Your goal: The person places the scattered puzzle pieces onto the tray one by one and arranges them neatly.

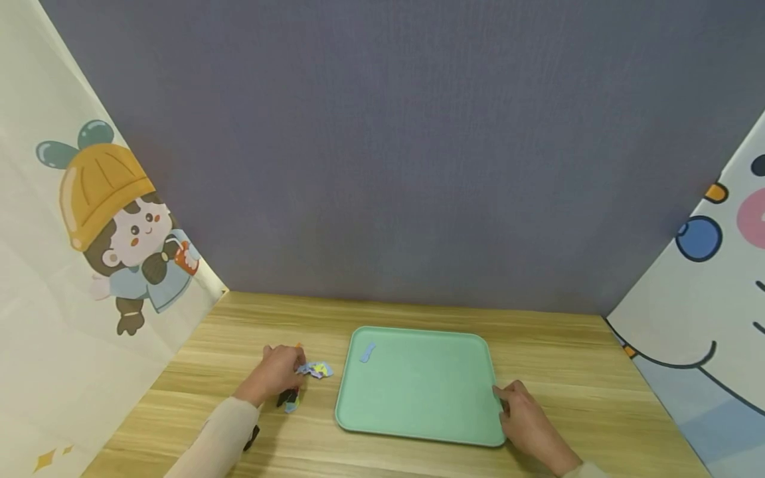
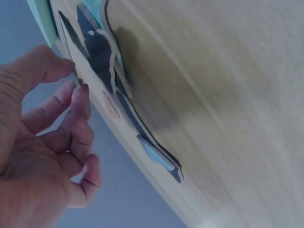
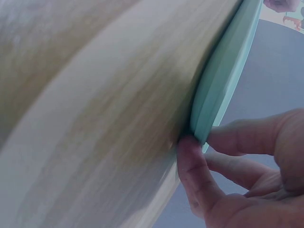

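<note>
My left hand [image 1: 279, 372] is over a small group of flat jigsaw pieces on the table, left of a green tray [image 1: 418, 388]. In the left wrist view its thumb and fingertips pinch the edge of one thin puzzle piece [image 2: 66, 40]. Several loose pieces [image 2: 102, 54] with dark and light-blue areas lie overlapping beside it. At the tray's right side my right hand [image 1: 526, 418] pinches the rim between thumb and fingers, as the right wrist view also shows. A single light-blue piece [image 1: 367, 352] lies in the tray's far left corner.
The wooden table [image 1: 556, 358] ends at a grey upright panel [image 1: 388, 166] behind. Printed white sheets [image 1: 36, 318] stand at the left and right sides. A small dark object [image 1: 252, 438] shows beside the left sleeve.
</note>
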The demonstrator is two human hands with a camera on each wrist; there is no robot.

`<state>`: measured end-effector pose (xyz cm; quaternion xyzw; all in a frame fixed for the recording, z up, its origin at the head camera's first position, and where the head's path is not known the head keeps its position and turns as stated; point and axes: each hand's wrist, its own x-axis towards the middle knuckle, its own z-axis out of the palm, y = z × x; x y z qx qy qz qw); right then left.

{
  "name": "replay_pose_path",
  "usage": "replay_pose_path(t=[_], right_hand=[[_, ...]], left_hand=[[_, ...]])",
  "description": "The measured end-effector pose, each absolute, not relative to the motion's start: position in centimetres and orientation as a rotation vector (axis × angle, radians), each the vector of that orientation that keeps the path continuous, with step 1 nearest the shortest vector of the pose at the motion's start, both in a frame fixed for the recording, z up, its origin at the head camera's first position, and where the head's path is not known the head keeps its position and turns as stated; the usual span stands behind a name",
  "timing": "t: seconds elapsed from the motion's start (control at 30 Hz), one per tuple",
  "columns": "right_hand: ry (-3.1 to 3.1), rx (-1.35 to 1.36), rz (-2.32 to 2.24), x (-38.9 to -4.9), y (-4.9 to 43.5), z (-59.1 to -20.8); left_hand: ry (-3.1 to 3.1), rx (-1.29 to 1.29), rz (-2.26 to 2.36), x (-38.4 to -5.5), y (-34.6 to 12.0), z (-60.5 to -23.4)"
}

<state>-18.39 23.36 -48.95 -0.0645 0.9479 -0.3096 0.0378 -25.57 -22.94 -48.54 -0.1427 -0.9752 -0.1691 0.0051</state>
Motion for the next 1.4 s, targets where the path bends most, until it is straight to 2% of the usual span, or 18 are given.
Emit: replay_pose_path(t=[0.27, 0.5, 0.9, 1.4], right_hand=[[2.915, -0.195, -0.931, -18.3, 23.4, -48.9], [2.938, -0.207, -0.911, -18.3, 23.3, -48.8], [2.920, -0.183, -0.913, -18.4, 23.3, -48.9], [2.909, -0.170, -0.889, -18.5, 23.3, -49.0]], left_hand=[[-2.966, -0.405, -0.601, -25.1, -22.0, -47.1], [-2.883, -0.519, -0.603, -24.3, -19.3, -46.3], [-2.841, -0.593, -0.482, -23.3, -15.0, -47.7], [-2.889, -0.486, -0.443, -22.5, -13.3, -48.3]])
